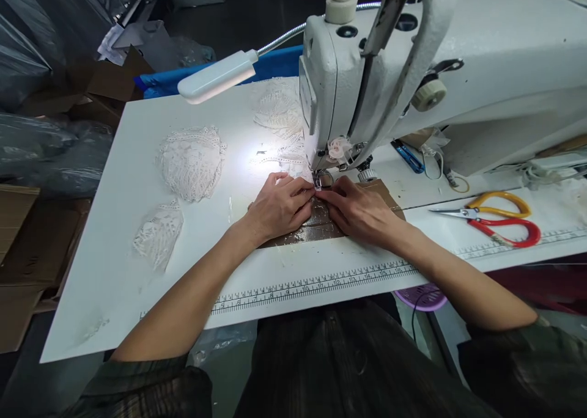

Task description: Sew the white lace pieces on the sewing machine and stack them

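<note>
Both hands meet at the presser foot of a white sewing machine. My left hand has its fingers bent and pressed together just left of the foot. From the right, my right hand pinches close in front of the foot, thumb and fingertips together. Whatever lies between the fingertips is too small and covered to make out. Under the hands is a brown taped patch on the machine bed. White lace trim lies behind my left hand, running toward the machine.
Bundles of white lace and a smaller lace bundle lie on the left of the white table. Scissors with yellow and red handles and a blue cutter lie right. A lamp hangs above; a ruler strip edges the front.
</note>
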Motion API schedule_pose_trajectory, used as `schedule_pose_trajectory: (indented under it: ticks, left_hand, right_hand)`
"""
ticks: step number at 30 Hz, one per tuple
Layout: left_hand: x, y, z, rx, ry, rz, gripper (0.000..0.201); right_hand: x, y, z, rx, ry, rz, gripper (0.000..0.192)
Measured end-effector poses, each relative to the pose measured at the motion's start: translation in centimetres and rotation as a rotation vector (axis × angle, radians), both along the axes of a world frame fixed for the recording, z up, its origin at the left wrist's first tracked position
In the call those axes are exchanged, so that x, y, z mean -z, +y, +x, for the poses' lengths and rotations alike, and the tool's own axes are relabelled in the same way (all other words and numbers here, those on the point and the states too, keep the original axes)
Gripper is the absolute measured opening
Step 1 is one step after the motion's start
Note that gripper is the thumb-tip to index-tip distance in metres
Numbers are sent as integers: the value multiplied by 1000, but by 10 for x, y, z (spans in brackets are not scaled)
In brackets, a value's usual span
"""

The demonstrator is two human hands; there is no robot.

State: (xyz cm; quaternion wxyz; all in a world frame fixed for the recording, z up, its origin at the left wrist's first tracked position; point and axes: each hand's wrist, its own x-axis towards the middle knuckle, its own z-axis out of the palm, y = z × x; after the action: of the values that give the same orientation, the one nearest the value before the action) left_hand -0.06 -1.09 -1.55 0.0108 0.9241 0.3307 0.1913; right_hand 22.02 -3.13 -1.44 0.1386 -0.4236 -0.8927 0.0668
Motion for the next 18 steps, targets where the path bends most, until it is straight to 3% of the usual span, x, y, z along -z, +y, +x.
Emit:
schedule_pose_trajectory:
  ticks: [7, 10, 15, 18]
  left_hand:
    - [-1, 1, 1, -10, 31, -14, 27]
    - [-1, -1, 3, -58, 50, -19, 28]
    - [1, -4, 4, -103, 72, 5, 36]
    - [2, -3, 4, -119, 78, 3, 38]
  right_hand:
    - [-2, 1, -7, 34, -69, -7, 35]
    - [-4, 6, -1, 16, 5, -52, 36]
    - [-17, 20, 20, 57, 255, -318, 32]
    - [-18, 29, 28, 123, 378, -526, 43]
